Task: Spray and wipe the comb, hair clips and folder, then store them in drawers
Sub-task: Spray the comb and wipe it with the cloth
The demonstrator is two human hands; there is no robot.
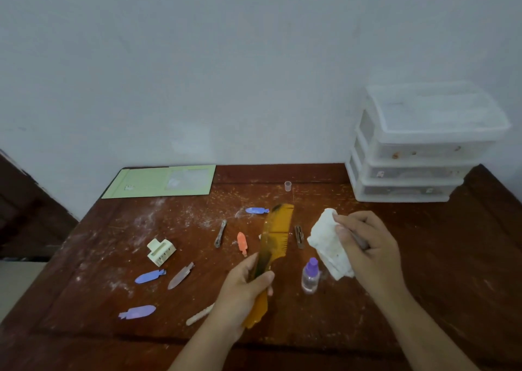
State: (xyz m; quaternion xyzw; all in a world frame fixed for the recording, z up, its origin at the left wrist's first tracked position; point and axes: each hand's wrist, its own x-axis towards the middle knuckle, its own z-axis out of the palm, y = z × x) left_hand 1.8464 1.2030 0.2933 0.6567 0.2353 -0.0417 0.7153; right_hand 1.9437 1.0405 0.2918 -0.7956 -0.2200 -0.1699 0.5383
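Head | left hand [245, 286] grips comb [275, 235] | right hand [367, 246] pinches cloth [329, 243]

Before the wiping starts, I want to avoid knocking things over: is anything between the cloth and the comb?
Nothing visible does. The left hand holds the comb raised, the right hand holds the white cloth just beside it, with open air between. The spray bottle stands lower, on the table under the gap.

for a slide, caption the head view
Left hand holds comb, right hand holds cloth over table.
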